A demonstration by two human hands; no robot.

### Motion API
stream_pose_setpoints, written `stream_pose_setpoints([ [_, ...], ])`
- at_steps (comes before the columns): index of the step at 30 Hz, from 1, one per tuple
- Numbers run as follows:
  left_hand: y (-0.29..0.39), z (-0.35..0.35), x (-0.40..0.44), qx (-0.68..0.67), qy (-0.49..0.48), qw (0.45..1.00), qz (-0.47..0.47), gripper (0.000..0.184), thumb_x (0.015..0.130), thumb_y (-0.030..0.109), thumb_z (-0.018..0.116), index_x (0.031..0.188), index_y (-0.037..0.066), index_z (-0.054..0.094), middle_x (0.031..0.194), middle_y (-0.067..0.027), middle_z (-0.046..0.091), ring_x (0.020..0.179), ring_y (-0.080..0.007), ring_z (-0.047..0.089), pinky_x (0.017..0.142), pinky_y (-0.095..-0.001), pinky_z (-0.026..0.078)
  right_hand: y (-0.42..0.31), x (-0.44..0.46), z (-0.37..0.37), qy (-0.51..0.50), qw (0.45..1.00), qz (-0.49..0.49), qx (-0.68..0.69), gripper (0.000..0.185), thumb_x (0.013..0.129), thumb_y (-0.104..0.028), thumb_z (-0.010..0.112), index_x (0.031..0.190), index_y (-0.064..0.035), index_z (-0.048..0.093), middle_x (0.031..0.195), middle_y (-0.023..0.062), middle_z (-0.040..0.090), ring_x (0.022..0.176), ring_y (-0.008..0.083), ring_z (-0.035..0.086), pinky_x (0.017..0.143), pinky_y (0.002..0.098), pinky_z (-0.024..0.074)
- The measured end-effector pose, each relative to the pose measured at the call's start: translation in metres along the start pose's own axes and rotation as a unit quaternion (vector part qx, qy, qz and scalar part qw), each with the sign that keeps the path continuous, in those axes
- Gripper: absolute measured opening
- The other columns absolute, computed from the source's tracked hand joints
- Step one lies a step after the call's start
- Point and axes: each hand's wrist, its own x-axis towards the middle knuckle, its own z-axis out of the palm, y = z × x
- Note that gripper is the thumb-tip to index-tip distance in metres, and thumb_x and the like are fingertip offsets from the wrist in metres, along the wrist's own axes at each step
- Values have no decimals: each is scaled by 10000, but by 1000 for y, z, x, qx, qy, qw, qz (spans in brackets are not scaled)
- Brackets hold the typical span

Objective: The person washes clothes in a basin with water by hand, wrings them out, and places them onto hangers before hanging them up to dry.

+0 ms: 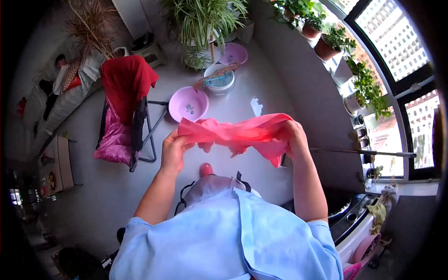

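A pinkish-red piece of thin cloth (233, 133) is stretched between my two hands in front of my body. My left hand (173, 148) pinches its left end, the fingers closed on the fabric. At the other end, my right hand (296, 139) grips a bunched part, and a corner hangs down below it. The cloth sags in folds in the middle; its exact kind cannot be made out. Beyond it on the floor stands a pink basin (188, 103).
A folding chair draped with a red cloth (126, 79) stands at the left. A white bucket (219, 84) and another pink basin (233, 53) are near a leafy plant (205, 23). Potted plants (329, 45) line the windowsill. A metal pole (364, 151) juts in from the right.
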Motion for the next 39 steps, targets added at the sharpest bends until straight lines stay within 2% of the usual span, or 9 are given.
stream_pose_setpoints([
  [7,7,-73,41,369,-42,928,-18,263,801,158,563,1013,5,571,939,-71,626,832,-169,592,741,-299,462,-14,49,80,-92,994,47,22,169,839,-114,481,927,-16,588,846,78,626,731,157,620,661,280,523],
  [10,21,-80,49,648,2,756,97,496,742,205,676,1166,19,498,1138,-138,549,1025,-257,538,864,-351,431,-14,62,115,-124,989,70,31,144,825,-102,489,925,-29,561,827,63,605,720,143,611,651,265,517],
  [15,21,-39,73,511,-215,777,298,849,587,292,826,1288,79,396,1288,-147,434,1225,-324,378,1030,-430,274,-9,71,187,-305,935,82,-161,142,777,-98,559,906,-45,530,825,28,564,743,94,546,643,234,465],
  [18,11,-43,94,386,-294,872,69,520,737,185,718,1203,83,510,1159,-93,552,1051,-228,531,875,-360,430,-10,92,202,-325,931,67,-154,134,779,-97,561,896,-38,530,832,24,559,748,85,540,649,226,459],
  [24,25,-105,106,-21,-119,983,-136,357,831,139,608,1158,5,555,1067,-57,603,897,-166,588,824,-324,464,30,182,155,-343,916,158,-134,203,795,-120,608,965,-35,537,876,12,555,798,82,531,708,226,454],
  [28,34,-115,107,-161,-37,978,-126,437,838,222,609,1160,-62,525,1078,-115,605,986,-207,583,872,-327,448,96,271,120,-559,732,373,-112,459,784,-248,712,1147,-34,528,998,21,574,949,102,517,851,259,426],
  [30,32,-116,113,-115,53,974,-186,417,855,234,584,1133,-73,532,1057,-137,604,968,-211,584,836,-319,456,152,331,102,-532,758,357,-122,415,831,-291,651,1128,-25,537,981,39,593,892,127,563,799,275,465],
  [34,49,-81,128,56,365,872,-322,369,894,248,526,1065,-78,552,961,-124,610,877,-206,594,764,-318,468,308,475,53,-61,872,485,22,222,858,-226,555,989,-55,611,851,88,640,685,183,627,549,294,503],
  [39,61,-49,182,118,495,793,-334,370,899,254,518,1066,-74,552,965,-123,608,883,-205,591,767,-319,466,407,629,34,65,906,414,-56,199,847,-161,498,971,-40,595,742,87,621,639,201,605,556,319,498],
])
